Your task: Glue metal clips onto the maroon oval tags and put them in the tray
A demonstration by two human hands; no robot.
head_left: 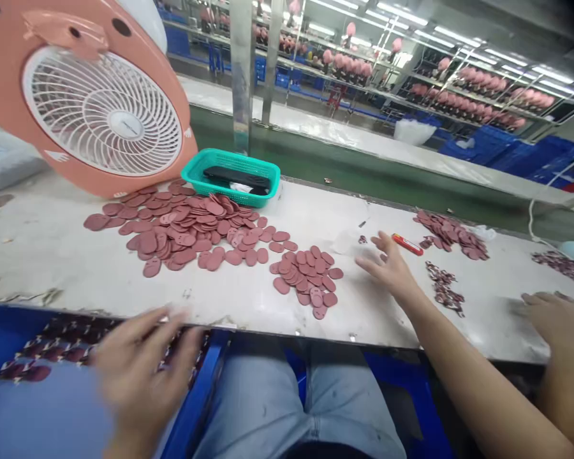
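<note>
Light edge pinches, one piece at a time, should suit these overlapping ovals [309, 274] best — pressing down would likely scatter the pile. They lie just left of the right hand [391, 268], whose fingers are spread, with nothing visible between them. The left hand [143, 370] is over the blue bin [198, 389] — too blurred to tell whether it pinches anything; a larger heap [186, 223] lies beyond it.
</note>
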